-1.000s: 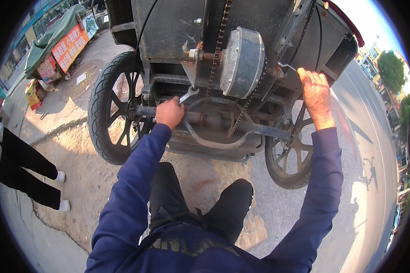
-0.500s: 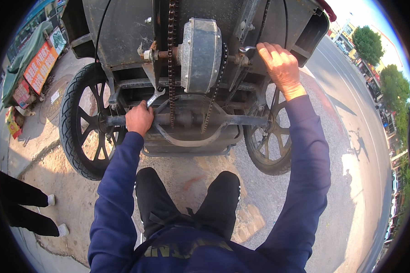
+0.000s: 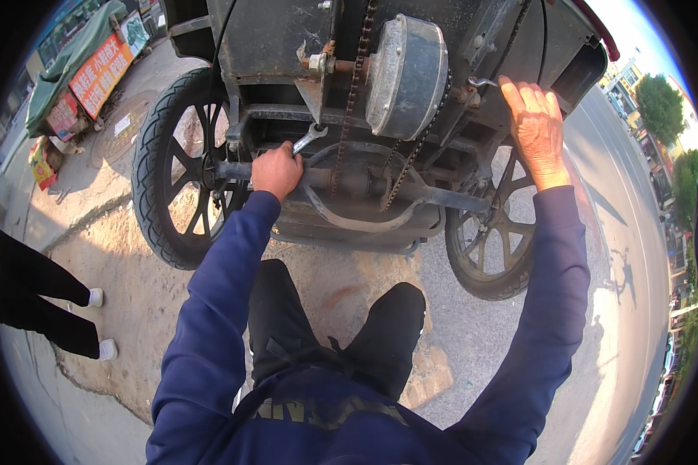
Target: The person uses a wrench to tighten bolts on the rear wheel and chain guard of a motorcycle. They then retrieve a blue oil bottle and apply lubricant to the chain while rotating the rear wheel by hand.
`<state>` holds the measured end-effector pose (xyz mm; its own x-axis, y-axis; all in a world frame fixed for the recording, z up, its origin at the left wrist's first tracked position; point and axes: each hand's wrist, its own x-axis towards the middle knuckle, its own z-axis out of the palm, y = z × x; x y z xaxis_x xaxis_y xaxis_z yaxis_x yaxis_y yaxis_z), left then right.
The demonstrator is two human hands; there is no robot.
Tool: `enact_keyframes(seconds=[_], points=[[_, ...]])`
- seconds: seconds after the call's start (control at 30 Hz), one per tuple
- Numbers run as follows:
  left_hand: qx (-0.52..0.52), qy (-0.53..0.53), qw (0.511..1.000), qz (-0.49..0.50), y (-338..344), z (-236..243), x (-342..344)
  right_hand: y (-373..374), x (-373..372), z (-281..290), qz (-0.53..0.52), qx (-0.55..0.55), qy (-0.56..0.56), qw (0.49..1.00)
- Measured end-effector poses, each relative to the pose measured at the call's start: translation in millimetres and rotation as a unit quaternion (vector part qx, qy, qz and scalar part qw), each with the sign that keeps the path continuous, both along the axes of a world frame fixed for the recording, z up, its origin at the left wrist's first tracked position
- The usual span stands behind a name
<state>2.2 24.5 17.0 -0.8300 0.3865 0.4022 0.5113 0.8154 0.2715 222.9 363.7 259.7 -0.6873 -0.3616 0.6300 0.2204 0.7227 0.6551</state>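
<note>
My left hand (image 3: pixel 278 172) is closed round the handle of a silver wrench (image 3: pixel 310 138). The wrench's head reaches the lower tip of a metal bracket (image 3: pixel 311 99), just above the rear axle (image 3: pixel 236 169). On the other side, the fingers of my right hand (image 3: pixel 537 128) curl over a second wrench (image 3: pixel 482 82), of which only the shiny end shows, by a rusty bolt (image 3: pixel 468 97). Between the hands, a round grey motor housing (image 3: pixel 411 74) hangs from the vehicle's underside. A rusty chain (image 3: pixel 352 116) runs down on its left, and another chain (image 3: pixel 416 159) on its right.
Spoked black wheels, one left (image 3: pixel 151 186) and one right (image 3: pixel 488 267), flank the axle. A curved metal hoop (image 3: pixel 364 225) lies below it. Another person's legs (image 3: pixel 43 291) stand at left. A covered stall (image 3: pixel 74 70) is behind; a road (image 3: pixel 620 194) runs along the right.
The view has swung left and tilted, so the vehicle and both hands sit further right in the picture. Both hands keep their hold on the wrenches, with little visible movement against the vehicle.
</note>
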Motion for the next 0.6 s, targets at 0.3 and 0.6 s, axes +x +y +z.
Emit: enact_keyframes(seconds=[0.3, 0.6], points=[[0.024, 0.006, 1.000, -0.004, -4.6, -0.4, 2.5, -138.0, 14.8, 1.6, -0.241, 0.077, -0.001, 0.968], [0.029, 0.006, 1.000, 0.000, 0.0, -4.8, 2.0, -173.0, -9.4, 0.4, -0.302, 0.042, 0.023, 0.952]])
